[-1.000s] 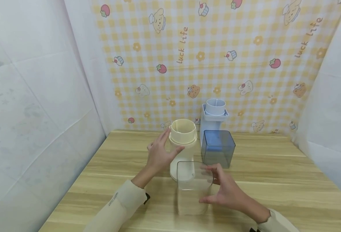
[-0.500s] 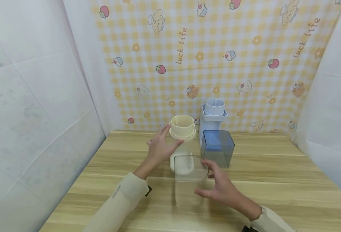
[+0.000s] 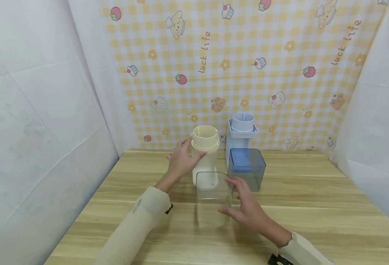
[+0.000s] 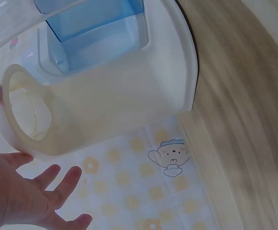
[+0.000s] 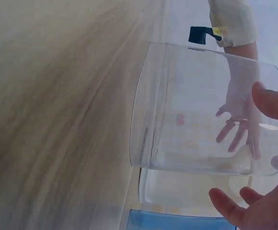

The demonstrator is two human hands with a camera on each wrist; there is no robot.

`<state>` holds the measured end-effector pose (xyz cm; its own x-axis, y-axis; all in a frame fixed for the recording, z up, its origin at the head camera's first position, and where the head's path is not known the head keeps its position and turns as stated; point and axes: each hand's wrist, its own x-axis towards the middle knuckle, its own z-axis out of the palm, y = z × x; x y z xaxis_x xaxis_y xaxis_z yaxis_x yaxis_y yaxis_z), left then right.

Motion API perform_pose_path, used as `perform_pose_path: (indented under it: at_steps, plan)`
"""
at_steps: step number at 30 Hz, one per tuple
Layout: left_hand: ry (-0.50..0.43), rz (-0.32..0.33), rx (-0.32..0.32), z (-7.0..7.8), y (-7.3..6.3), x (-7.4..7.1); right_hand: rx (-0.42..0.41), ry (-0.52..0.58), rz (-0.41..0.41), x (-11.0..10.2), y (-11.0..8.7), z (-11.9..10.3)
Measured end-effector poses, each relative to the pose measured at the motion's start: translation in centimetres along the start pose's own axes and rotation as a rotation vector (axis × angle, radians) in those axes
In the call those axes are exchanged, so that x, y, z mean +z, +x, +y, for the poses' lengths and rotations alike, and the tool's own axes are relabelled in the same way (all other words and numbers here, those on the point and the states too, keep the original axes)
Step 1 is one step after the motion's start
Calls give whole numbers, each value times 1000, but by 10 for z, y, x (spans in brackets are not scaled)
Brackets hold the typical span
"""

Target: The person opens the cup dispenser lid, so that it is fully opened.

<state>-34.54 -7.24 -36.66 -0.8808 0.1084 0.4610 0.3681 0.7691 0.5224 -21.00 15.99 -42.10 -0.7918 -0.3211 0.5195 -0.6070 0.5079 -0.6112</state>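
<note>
At the middle of the tabletop [image 3: 313,206], the left hand [image 3: 181,163] rests spread against the cream dispenser's [image 3: 205,158] round top, steadying it. The right hand [image 3: 244,208], fingers relaxed, touches the clear container [image 3: 213,198], upright with mouth up, just before the base. Best slide it straight, square to the base.

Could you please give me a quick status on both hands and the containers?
Left hand touches cream dispenser, fingers straight. Right hand open beside clear container, contact unclear. Blue dispenser stands behind, apart.
</note>
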Motion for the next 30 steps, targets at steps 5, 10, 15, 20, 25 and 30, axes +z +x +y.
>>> perform_pose_path:
  at_steps: [5, 10, 15, 20, 25, 30]
  plan:
    - [4, -21, -10, -2, 10, 1, -24, -115, 76, 1, 5, 0]
    - [15, -47, -43, -5, 19, 2, -40, -171, 132, 2, 10, 2]
    - [-6, -69, -74, -10, 30, 6, -60, -149, 144, 4, 15, 7]
    - [-44, -103, -102, -13, 40, 7, -65, -150, 153, 5, 20, 11]
    - [-82, -140, -117, -15, 48, 8, -60, -145, 151, 5, 25, 15]
    - [-84, -159, -131, -16, 55, 9, -49, -148, 146, 6, 30, 18]
